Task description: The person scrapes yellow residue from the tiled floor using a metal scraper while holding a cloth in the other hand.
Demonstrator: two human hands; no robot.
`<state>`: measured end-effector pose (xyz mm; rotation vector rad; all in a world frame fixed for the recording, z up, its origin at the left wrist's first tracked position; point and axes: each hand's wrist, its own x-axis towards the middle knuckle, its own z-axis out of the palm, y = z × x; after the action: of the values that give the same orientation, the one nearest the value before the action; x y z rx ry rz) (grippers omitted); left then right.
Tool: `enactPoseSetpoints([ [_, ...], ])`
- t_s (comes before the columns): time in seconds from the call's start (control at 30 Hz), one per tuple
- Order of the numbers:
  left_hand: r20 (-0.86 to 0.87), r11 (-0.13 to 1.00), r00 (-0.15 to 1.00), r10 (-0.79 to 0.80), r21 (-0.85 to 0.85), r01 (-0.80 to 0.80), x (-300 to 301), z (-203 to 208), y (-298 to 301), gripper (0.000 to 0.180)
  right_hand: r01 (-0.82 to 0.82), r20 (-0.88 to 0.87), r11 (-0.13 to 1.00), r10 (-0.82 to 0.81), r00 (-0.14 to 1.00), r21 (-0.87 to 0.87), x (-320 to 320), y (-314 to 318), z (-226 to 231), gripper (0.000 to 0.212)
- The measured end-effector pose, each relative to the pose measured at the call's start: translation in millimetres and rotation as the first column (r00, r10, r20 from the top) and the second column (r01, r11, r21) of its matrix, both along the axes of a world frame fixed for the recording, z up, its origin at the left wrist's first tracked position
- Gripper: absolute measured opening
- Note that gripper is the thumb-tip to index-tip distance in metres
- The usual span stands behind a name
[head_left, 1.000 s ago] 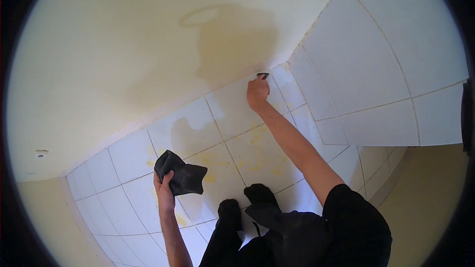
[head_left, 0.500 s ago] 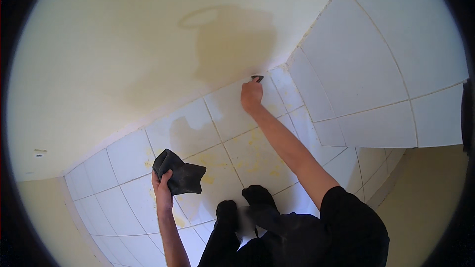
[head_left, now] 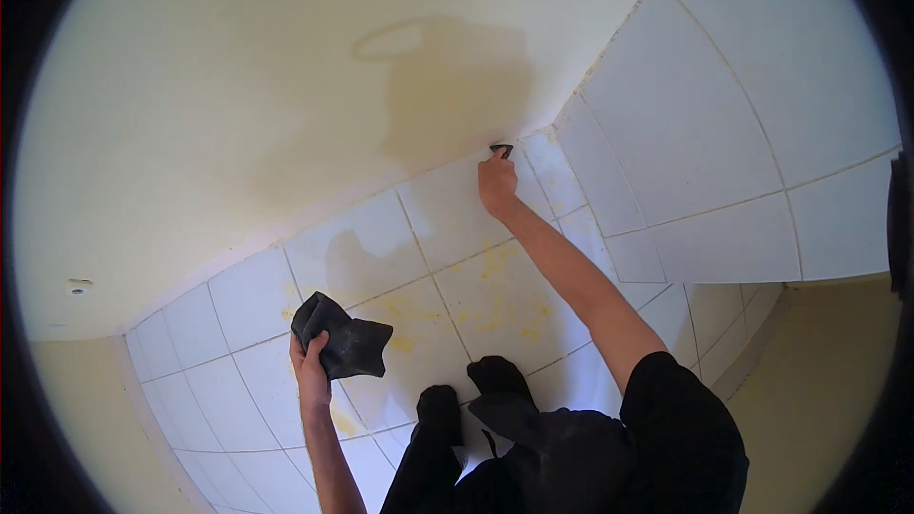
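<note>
My left hand (head_left: 311,367) grips a dark grey, creased, flexible piece (head_left: 356,343) with an angular outline; whether it is cloth or rubber I cannot tell. The thumb lies across its front, and it is held above the white tiles (head_left: 357,262). My right arm stretches far forward. At its end, my right hand (head_left: 498,183) is closed on a small dark flat-edged tool (head_left: 502,149), pressed where the tiles meet the cream wall (head_left: 238,67). The hand hides most of the tool.
Yellowish smears (head_left: 495,305) mark the tiles ahead of my black-clad feet (head_left: 497,379). A raised, white-tiled block (head_left: 705,133) bounds the right side. A small white fitting (head_left: 79,287) sits on the wall at far left. Dark fabric (head_left: 571,457) hangs below me.
My right hand and the tool have slid slightly right along the wall joint. The left hand with the grey piece has shifted a little down and left.
</note>
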<state>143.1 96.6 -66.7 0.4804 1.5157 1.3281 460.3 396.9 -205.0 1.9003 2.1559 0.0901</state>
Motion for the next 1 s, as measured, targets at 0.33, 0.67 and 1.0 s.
enactPoseSetpoints([
  [0.33,0.019,1.000,1.000,-0.005,0.012,0.005,4,6,4,0.043,0.117,0.002,0.989,-0.117,0.993,-0.089,-11,15,-17,0.027],
  [0.67,0.026,1.000,1.000,0.005,-0.006,-0.005,0,-2,-3,0.045,0.077,0.187,0.985,-0.048,0.981,-0.153,-1,13,3,0.027],
  [1.0,0.007,1.000,1.000,0.007,-0.007,-0.007,3,1,3,0.046,0.105,0.106,0.980,-0.088,0.991,-0.170,-25,3,-3,0.029],
])
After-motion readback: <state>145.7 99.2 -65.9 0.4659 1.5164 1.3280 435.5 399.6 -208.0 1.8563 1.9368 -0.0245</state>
